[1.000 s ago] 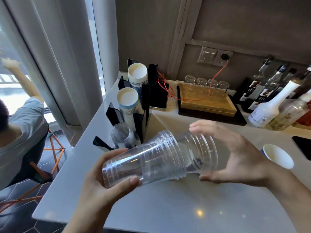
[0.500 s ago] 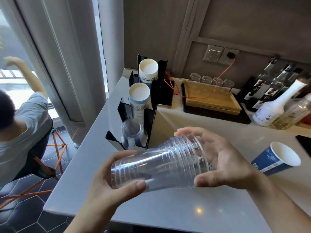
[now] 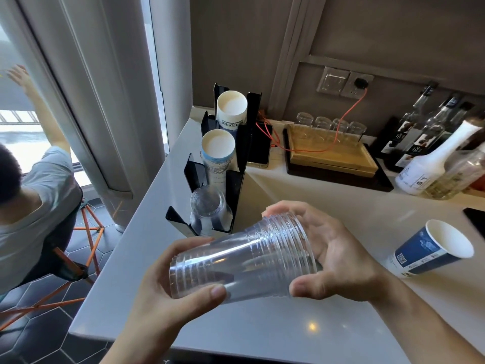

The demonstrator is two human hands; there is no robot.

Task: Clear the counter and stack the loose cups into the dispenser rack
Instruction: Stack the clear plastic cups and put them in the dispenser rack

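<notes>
A nested stack of clear plastic cups (image 3: pixel 244 261) lies sideways in the air above the white counter (image 3: pixel 262 334). My left hand (image 3: pixel 170 292) grips its narrow end and my right hand (image 3: pixel 333 250) cups its wide rim end. Behind it stands the black dispenser rack (image 3: pixel 236 177) at the counter's left edge. Its front slot holds clear cups (image 3: pixel 208 208), and the two slots behind hold paper cup stacks (image 3: pixel 217 151). A loose blue paper cup (image 3: pixel 433 250) lies on its side to the right.
A wooden tray (image 3: pixel 330 153) with several upturned glasses sits at the back, with an orange cable across it. Bottles (image 3: pixel 430 153) crowd the back right. A dark phone (image 3: pixel 476 219) lies at the right edge. A seated person (image 3: pixel 29 195) is beyond the counter's left edge.
The two clear stacks have slid together into one shorter stack as my right hand pushed toward my left. The view has shifted, showing more of the blue paper cup.
</notes>
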